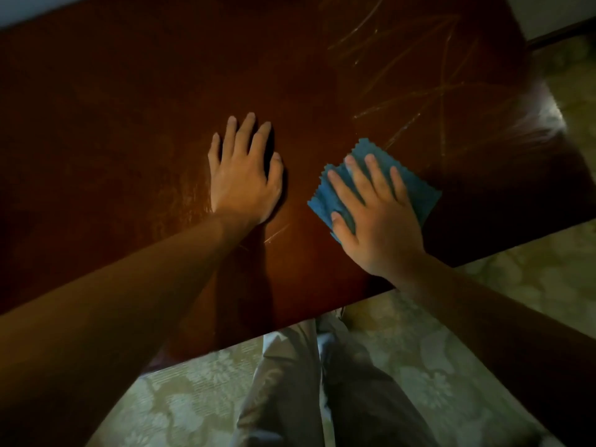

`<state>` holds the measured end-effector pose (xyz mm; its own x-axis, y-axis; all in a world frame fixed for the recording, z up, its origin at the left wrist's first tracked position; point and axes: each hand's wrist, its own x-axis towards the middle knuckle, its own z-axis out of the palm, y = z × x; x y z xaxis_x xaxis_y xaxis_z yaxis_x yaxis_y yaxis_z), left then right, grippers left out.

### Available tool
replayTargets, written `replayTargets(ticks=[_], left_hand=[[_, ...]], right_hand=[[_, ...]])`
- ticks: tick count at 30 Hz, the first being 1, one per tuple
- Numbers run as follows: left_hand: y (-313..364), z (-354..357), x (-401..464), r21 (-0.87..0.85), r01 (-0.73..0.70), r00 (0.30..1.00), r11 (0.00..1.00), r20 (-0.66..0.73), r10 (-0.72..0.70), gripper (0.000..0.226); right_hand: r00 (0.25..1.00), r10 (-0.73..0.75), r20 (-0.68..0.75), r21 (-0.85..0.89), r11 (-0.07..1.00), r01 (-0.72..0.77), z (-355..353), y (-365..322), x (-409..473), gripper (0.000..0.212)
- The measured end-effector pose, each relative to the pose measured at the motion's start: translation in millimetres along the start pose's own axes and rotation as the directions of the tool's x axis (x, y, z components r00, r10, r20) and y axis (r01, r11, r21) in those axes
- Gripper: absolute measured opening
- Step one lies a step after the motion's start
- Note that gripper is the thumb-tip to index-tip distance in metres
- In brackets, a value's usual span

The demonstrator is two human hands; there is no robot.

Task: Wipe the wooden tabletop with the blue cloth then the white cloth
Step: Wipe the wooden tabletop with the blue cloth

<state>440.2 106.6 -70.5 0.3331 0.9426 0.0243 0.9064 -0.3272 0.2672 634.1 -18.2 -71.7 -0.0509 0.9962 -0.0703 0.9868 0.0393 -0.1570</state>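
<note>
Right hand (377,217), fingers spread, presses blue cloth (416,188) flat on wooden tabletop (161,108); I judge wiping underway; left hand (242,175), splayed flat, braces me.

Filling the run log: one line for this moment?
stage: blue-cloth wipe | right hand: flat on blue cloth | left hand: flat on wooden tabletop | white cloth: unseen

Cloth (416,188) on tabletop (161,91), right.

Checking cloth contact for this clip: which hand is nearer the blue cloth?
Right. The right hand presses flat on the blue cloth near the tabletop's front edge. The left hand rests flat on bare wood, apart from the cloth.
</note>
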Motion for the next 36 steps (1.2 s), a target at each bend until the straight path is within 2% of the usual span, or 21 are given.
replayTargets(ticks=[6, 11, 14, 22, 29, 33, 36], left_hand=[[0, 2, -1, 0.0, 0.001, 1.0, 1.0, -0.013, -0.001, 0.055], [0, 4, -1, 0.002, -0.008, 0.999, 1.0, -0.034, 0.008, 0.054], [0, 6, -2, 0.013, -0.003, 0.999, 1.0, -0.051, 0.004, 0.053], [1, 3, -2, 0.01, 0.013, 0.999, 1.0, -0.047, -0.013, 0.054], [1, 4, -5, -0.014, 0.02, 0.999, 1.0, -0.043, -0.021, 0.055], [1, 3, -5, -0.021, 0.025, 0.999, 0.999, -0.047, -0.026, 0.054], [3, 1, -5, -0.028, 0.024, 0.999, 0.999, -0.044, -0.026, 0.054]], right_hand=[[0.992, 0.127, -0.011, 0.015, 0.992, -0.127, 7, -45, -20, 0.065], [0.997, 0.056, 0.046, 0.067, 0.996, -0.059, 23, -124, -50, 0.07], [0.996, 0.06, 0.07, 0.057, 0.996, -0.064, 26, -136, -55, 0.07], [1.0, -0.008, 0.019, 0.079, 0.997, 0.006, 22, -104, -52, 0.067], [0.982, 0.163, -0.099, 0.082, 0.985, -0.155, 11, -28, -46, 0.059], [0.944, 0.323, -0.071, 0.075, 0.945, -0.318, 2, 10, -42, 0.062], [0.936, 0.348, -0.062, 0.047, 0.937, -0.345, 2, 10, -41, 0.062]])
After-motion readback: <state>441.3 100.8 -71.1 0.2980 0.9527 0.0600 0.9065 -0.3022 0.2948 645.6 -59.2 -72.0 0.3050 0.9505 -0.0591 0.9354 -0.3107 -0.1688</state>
